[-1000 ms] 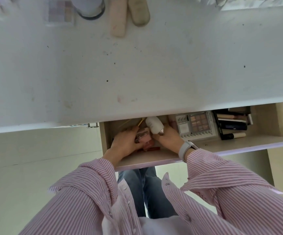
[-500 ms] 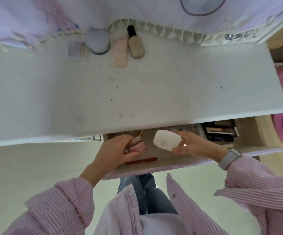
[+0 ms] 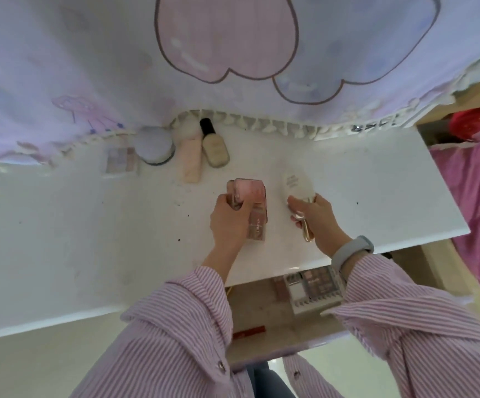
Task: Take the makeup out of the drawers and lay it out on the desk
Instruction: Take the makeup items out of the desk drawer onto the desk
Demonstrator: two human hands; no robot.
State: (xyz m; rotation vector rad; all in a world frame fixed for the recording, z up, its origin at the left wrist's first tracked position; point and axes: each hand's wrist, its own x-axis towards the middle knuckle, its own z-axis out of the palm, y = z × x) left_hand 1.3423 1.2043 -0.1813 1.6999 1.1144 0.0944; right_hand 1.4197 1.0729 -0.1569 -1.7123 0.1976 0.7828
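So the person is bringing both hands over the white desk [image 3: 347, 179] with makeup in each. The left hand [image 3: 228, 222] is gripping a bunch of pink compacts [image 3: 250, 196], fingers curled tight round them. The right hand [image 3: 316, 216] is pinching a white tube [image 3: 297, 183], with a gold-tipped item tucked under the fingers. Best move, I'd say, is setting these down one by one, just beside the foundation bottle [image 3: 214, 146] and pink tube [image 3: 191, 160], not dropping the stack. An eyeshadow palette [image 3: 317, 285] is sitting in the open drawer [image 3: 261, 308].
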